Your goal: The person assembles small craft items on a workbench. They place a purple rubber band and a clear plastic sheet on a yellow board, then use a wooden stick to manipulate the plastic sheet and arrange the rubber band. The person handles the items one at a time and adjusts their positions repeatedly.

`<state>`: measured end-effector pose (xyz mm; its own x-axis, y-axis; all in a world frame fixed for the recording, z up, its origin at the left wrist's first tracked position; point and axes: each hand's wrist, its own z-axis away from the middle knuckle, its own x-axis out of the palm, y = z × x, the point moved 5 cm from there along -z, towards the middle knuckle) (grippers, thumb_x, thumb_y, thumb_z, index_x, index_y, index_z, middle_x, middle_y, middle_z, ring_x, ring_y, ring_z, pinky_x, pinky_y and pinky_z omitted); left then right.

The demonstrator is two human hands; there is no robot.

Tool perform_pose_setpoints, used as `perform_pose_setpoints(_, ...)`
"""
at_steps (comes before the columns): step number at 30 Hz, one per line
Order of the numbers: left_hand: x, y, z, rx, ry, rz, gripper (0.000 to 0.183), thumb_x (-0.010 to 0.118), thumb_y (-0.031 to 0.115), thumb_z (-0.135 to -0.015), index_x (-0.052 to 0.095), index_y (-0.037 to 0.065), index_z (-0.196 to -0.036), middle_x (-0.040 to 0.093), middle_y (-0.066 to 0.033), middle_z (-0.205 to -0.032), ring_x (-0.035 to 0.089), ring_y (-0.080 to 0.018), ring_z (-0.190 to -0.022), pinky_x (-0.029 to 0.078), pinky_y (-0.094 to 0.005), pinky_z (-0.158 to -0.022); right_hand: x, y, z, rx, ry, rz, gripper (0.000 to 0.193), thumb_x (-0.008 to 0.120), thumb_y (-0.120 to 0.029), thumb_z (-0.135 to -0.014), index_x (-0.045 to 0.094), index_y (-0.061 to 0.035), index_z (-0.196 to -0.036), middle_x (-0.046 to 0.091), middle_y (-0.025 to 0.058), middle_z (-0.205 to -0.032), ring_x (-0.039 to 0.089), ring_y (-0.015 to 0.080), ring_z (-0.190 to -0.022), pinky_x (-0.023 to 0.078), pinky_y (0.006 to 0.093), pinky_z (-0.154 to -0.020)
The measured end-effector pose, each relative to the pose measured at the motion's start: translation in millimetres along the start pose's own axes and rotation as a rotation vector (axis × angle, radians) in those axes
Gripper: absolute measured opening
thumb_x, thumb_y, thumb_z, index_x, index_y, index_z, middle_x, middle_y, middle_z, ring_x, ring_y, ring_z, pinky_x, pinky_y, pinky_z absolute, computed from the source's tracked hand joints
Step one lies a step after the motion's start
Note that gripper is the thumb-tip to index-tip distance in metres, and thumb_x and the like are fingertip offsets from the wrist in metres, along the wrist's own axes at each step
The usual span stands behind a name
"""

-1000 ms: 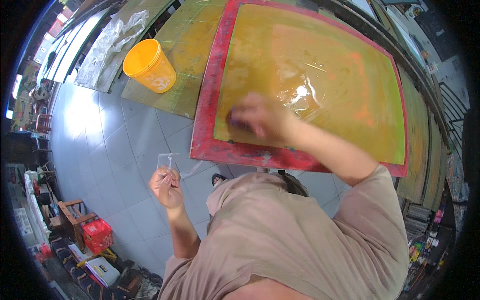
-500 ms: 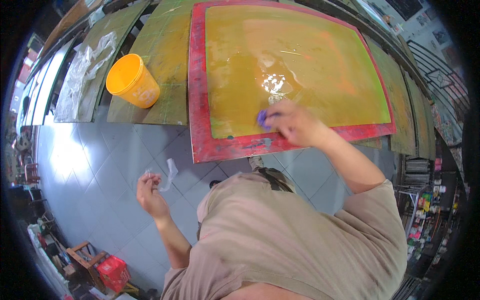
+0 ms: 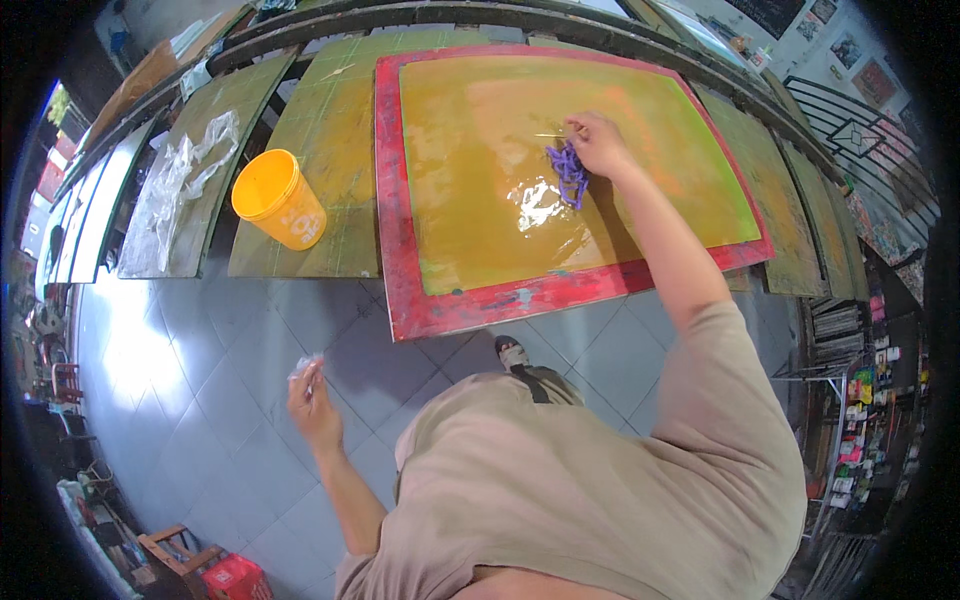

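Observation:
A wide flat screen with a red frame (image 3: 388, 200) and a wet, glossy yellow-green face (image 3: 460, 190) lies before me. Over its middle, my right hand (image 3: 602, 148) is closed, fingertips pinched together. A bunched purple string-like rag (image 3: 568, 177) hangs loosely from it against the wet face; the exact grip is partly hidden. A thin pale stick (image 3: 548, 135) lies just beside those fingertips. Lower left, above the floor, my left hand (image 3: 314, 408) pinches a crumpled piece of clear plastic film (image 3: 305, 365).
A yellow bucket (image 3: 282, 200) stands on a stained board (image 3: 345, 240) left of the screen. Farther left, a clear plastic bag (image 3: 180, 190) lies on another board. A wooden chair (image 3: 180, 550) and a red box (image 3: 236, 578) are at lower left; shelves with bottles (image 3: 855, 430) line the right.
My right hand has moved from the screen's near edge up to its middle, and the purple rag has loosened out of its tight bunch. The film in my left hand is more gathered.

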<state>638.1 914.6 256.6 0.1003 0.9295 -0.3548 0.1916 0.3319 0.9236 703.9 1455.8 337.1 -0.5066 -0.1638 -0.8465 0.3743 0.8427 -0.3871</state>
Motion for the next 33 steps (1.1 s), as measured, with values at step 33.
perform_pose_setpoints(33, -59.3, -59.1, 81.0, -0.319, 0.238, 0.017, 0.015, 0.056, 0.008, -0.087, 0.066, 0.002, -0.096, 0.064, -0.0078, -0.096, 0.058, -0.0124, -0.084, 0.045, -0.0261, -0.074, -17.6, -81.5, 46.2, -0.064, -0.421, 0.423, 0.044, 0.066, -0.016, -0.079, 0.053, -0.0084, -0.12, 0.044, 0.0193, -0.13, 0.041, 0.034, -0.123, 0.037, 0.0387, -0.1)
